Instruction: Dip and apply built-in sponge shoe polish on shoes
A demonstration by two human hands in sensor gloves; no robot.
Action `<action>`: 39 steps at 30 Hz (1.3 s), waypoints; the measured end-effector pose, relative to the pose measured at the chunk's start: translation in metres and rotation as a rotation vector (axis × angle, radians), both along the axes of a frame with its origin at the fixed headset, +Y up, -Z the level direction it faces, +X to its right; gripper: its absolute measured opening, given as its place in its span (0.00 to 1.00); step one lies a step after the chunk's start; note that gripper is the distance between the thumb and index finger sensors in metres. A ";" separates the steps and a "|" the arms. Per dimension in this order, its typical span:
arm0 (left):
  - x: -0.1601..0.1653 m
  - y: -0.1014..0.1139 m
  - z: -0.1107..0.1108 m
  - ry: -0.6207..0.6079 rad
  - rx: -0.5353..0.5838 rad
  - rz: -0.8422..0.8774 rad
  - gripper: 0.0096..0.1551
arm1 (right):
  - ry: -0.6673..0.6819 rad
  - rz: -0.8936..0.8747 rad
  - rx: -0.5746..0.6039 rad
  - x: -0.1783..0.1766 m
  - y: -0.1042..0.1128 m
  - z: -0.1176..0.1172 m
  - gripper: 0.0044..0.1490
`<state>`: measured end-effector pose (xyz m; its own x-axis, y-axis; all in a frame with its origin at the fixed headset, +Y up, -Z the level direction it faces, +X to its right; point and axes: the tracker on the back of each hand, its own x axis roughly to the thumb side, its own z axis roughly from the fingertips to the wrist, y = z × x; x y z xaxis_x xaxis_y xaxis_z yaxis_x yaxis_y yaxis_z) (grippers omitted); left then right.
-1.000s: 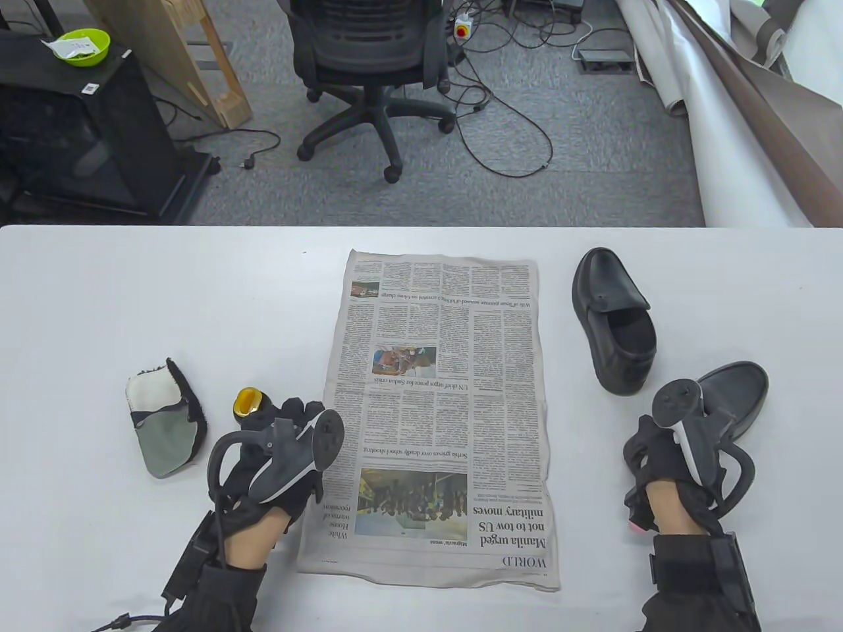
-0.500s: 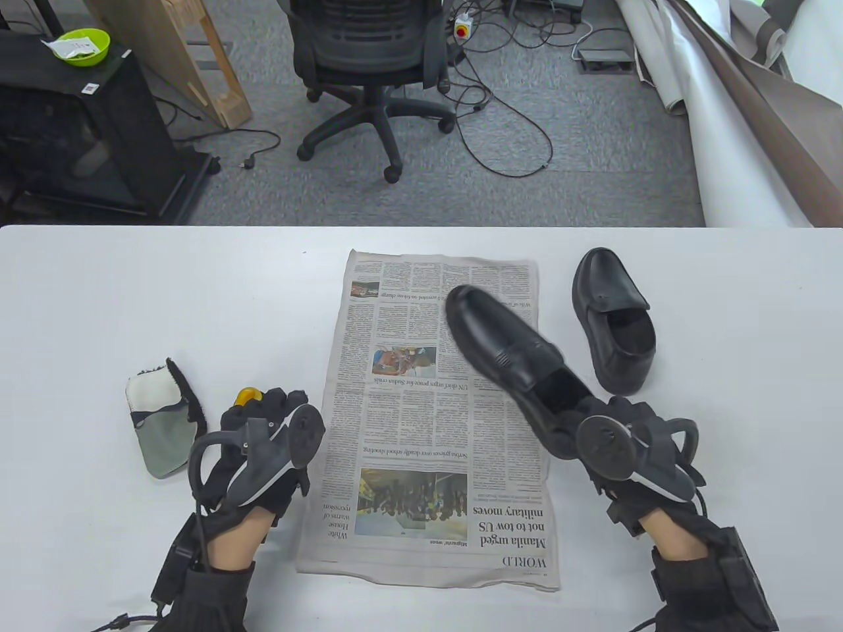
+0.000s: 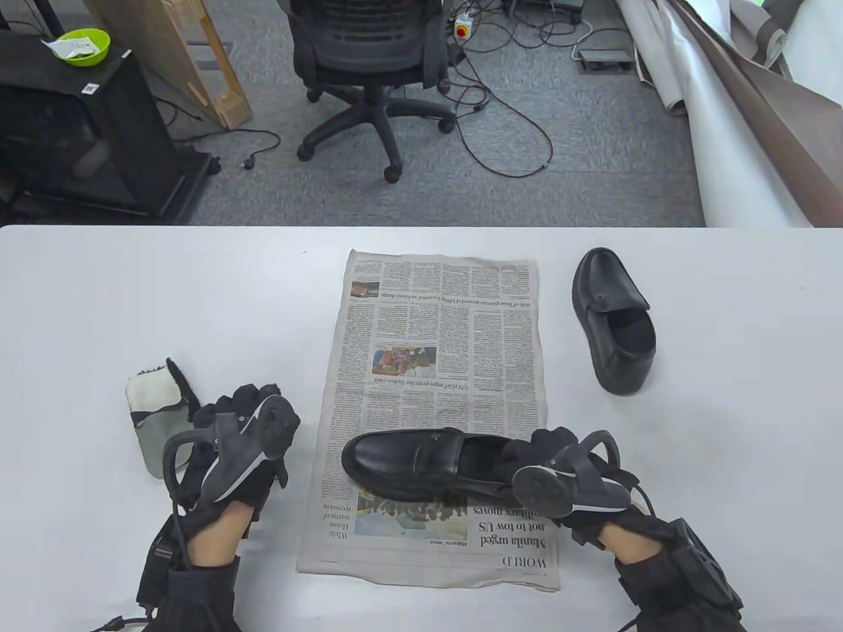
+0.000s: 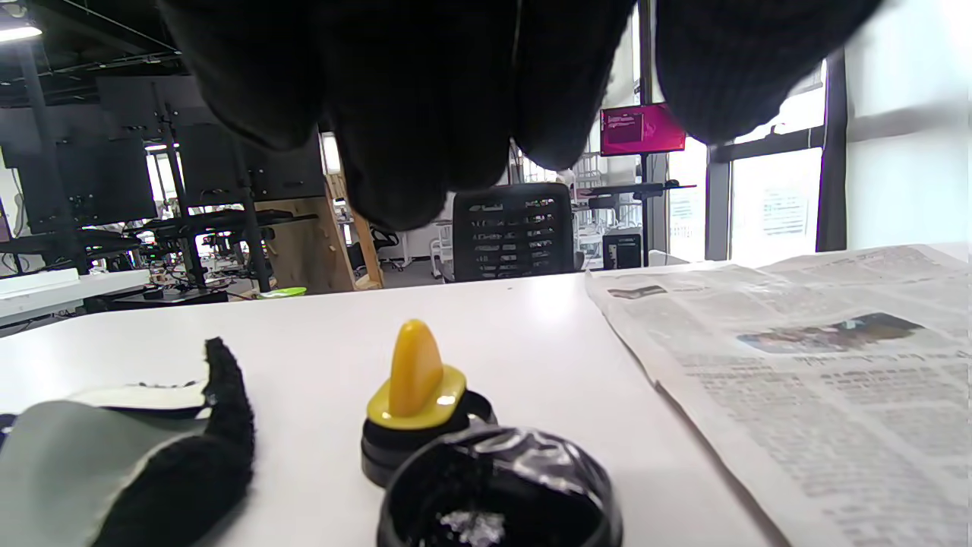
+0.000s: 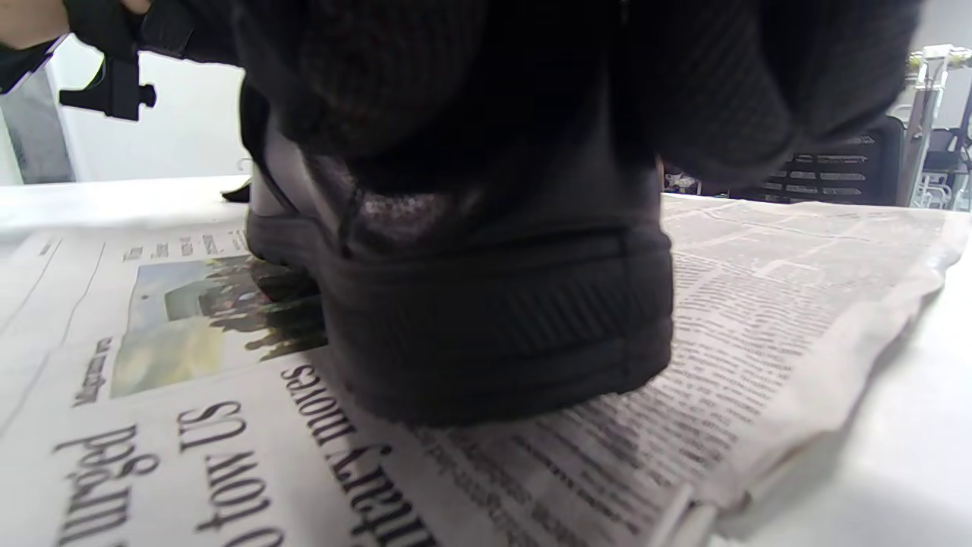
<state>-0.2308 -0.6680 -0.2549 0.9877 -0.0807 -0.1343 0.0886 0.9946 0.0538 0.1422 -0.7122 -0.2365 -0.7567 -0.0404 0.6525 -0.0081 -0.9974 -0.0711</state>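
Observation:
A black loafer lies on the near part of the newspaper, toe pointing left. My right hand grips its heel; the right wrist view shows the heel resting on the paper under my fingers. The second black loafer stands on the table to the right of the paper. My left hand hovers empty over the polish, which it hides in the table view. The left wrist view shows the open black polish tin and its yellow-knobbed sponge lid below my fingers, which are not touching them.
A grey and black buffing mitt lies left of my left hand, also in the left wrist view. The white table reaches to the far edge; an office chair stands beyond it.
My right hand picked up the loafer at the right, swung it over the newspaper and set it down near the front, toe to the left. My left hand shifted left over the polish.

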 end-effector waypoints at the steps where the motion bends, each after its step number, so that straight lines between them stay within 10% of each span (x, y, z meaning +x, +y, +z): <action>1: -0.002 0.001 0.000 0.006 0.003 0.003 0.33 | 0.003 -0.003 0.000 -0.001 0.000 0.001 0.26; 20: -0.070 0.013 0.002 0.214 0.008 -0.032 0.25 | -0.051 -0.055 -0.162 0.006 -0.015 -0.006 0.26; 39: -0.145 -0.081 -0.049 0.416 -0.400 0.119 0.38 | -0.041 -0.148 -0.241 0.010 -0.020 -0.011 0.24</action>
